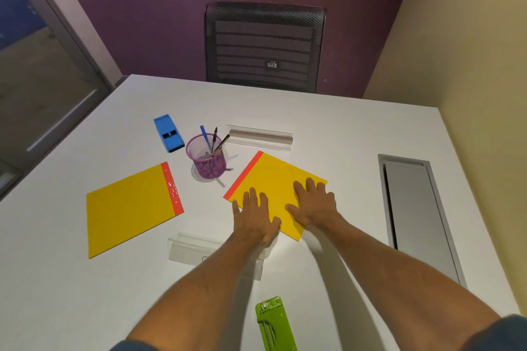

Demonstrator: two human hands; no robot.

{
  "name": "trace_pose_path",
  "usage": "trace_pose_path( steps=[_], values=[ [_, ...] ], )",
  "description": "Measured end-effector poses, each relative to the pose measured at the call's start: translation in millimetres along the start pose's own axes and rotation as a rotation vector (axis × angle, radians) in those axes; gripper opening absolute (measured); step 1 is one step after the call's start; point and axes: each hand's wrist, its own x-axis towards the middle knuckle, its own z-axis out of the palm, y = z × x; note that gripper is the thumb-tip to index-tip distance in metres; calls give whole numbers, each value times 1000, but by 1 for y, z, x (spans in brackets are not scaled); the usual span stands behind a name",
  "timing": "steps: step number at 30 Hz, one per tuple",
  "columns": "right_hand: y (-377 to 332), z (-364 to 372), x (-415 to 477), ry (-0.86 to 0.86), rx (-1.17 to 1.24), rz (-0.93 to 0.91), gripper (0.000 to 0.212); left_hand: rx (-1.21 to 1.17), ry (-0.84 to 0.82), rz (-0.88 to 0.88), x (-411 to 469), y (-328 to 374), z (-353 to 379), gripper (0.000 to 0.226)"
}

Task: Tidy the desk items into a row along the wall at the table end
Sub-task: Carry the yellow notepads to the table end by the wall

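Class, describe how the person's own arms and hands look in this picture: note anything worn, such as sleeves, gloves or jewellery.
Both forearms are bare. The left hand and right hand wear no gloves, and no watch, ring or bracelet shows. Dark blue-grey short sleeves show at the bottom edge: the left sleeve and the right sleeve.

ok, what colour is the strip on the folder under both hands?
Orange-red strip along one edge of the yellow folder, clear in the head view.
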Motion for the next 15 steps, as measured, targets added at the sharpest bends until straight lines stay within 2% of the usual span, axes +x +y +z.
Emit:
trace_pose_path(
  steps=[3, 5, 7, 11, 15],
  values=[
    [-1, 1, -8, 155, -42, 13, 56, -4, -23, 14, 1, 1, -7, 79],
    [2, -1, -10, 220, -35, 18, 50, -66, -25, -32, -1, 5, -10, 77],
    [6, -6, -7, 227, 26, 34, 55, -228, 11, -154, -4, 14, -13, 73],
    [9, -15, 0, 134, 218, 99, 64, -593, 59, -413, -1, 35, -23, 59],
    [7, -19, 5, 92, 226, 166, 73, -850, 147, -583, 10, 38, -28, 51]
  ],
)
